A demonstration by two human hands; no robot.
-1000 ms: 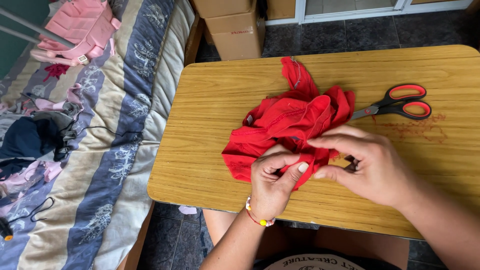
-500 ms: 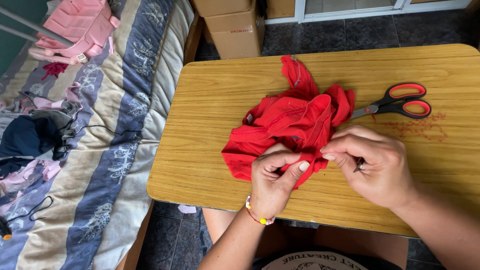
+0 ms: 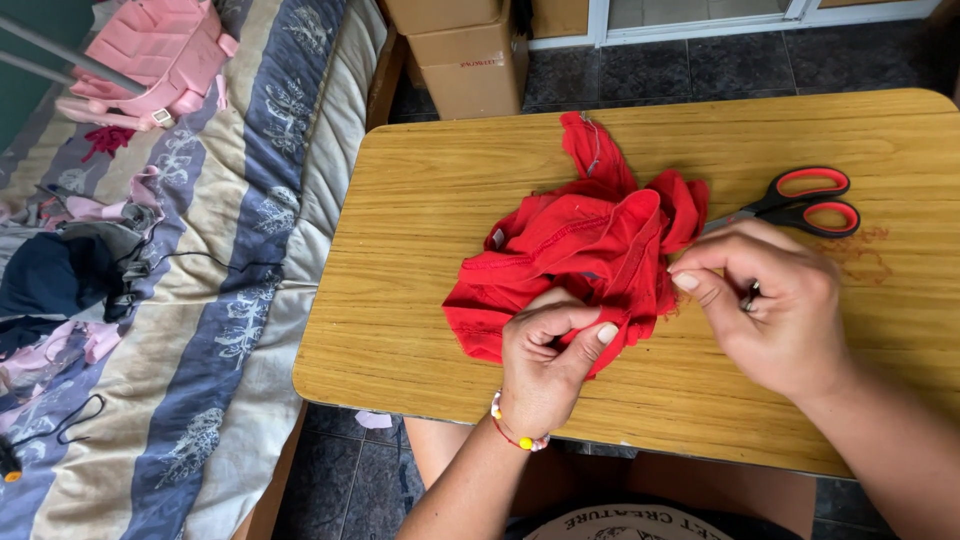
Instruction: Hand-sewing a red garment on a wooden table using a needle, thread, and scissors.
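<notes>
The crumpled red cloth garment [image 3: 585,255] lies just beyond both hands, its near edge pinched by the left hand [image 3: 545,365], while the right hand [image 3: 775,300] fingers close on a small dark thing beside it.

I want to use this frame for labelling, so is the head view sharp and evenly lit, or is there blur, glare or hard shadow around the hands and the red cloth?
Head view: soft, even daylight, no glare on the wooden table; the red cloth, left hand and right hand are sharp, with only faint shadows beneath them; the scissors read clearly; table edges bow slightly from the wide lens.
</notes>
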